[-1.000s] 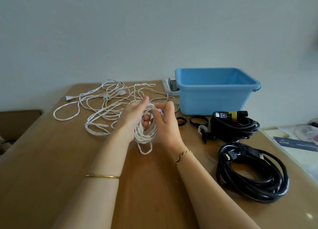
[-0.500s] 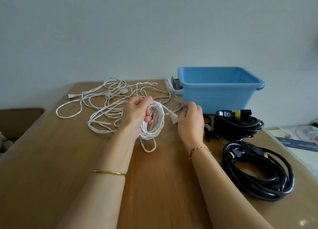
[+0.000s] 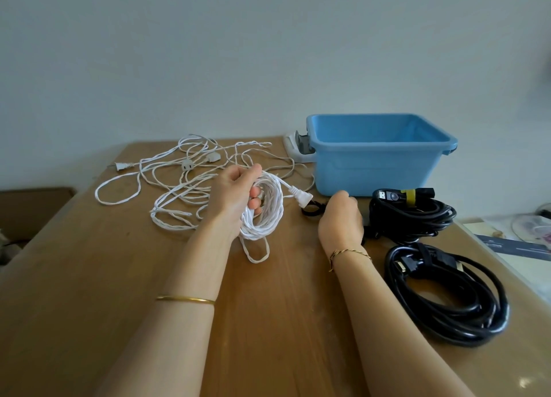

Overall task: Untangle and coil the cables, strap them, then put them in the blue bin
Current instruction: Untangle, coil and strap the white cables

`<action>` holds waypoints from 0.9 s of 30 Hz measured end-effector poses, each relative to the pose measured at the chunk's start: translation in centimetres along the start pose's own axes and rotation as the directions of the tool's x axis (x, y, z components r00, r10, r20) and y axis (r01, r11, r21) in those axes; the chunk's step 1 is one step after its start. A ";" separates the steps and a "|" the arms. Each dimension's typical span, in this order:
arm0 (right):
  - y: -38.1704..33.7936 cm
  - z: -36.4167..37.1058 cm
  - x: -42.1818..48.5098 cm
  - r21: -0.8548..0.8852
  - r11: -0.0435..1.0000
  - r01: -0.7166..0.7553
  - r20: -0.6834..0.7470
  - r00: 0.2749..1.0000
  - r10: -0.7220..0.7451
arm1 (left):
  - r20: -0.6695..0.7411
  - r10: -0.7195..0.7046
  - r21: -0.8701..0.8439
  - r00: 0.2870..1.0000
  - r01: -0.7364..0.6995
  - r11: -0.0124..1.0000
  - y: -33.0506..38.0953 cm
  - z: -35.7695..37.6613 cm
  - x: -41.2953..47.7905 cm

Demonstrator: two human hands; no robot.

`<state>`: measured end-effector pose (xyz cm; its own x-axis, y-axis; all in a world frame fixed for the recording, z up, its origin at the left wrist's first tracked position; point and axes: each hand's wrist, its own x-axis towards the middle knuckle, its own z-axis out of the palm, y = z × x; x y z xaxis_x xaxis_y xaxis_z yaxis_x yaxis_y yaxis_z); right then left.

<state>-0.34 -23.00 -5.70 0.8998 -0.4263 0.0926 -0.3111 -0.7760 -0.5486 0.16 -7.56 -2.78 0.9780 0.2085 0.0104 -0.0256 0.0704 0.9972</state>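
Tabletop (image 3: 89, 277): left grip (image 3: 231, 196) holds white coil (image 3: 268, 214); right grip (image 3: 340, 220) touches strap (image 3: 310, 211).

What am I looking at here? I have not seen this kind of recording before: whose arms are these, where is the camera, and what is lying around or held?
No machine here: a person works with bare hands, and the single picture comes from a camera worn on their head, looking forward and down. The left hand grips a coil of white twisted cable. The right hand reaches to a small black strap loop on the wooden table; whether its fingers hold it is hidden. More tangled white cable lies on the left. On the right lie a black cable coil with a yellow tie and a larger black cable coil, near the blue plastic bin.
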 end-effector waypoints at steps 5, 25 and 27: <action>0.1 0.1 -0.1 -0.013 1.000 0.028 -0.029 0.999 -0.029 | 0.006 0.029 0.000 1.000 -0.029 1.000 0.3 0.0 -0.1; -6.3 -2.9 -2.1 0.881 0.424 0.211 0.009 0.888 -0.460 | -0.326 0.331 0.186 0.886 -0.283 0.941 3.4 -4.1 0.3; -7.4 -3.3 -2.1 0.835 0.480 0.270 0.010 0.864 -0.504 | -0.329 0.318 0.197 0.889 -0.265 0.944 3.3 -4.5 0.4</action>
<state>-0.98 -17.87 0.90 0.9370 0.0271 0.3482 0.3491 -0.0995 -0.9318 -0.49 -2.85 0.20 0.7931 0.5290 0.3020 -0.2424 -0.1807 0.9532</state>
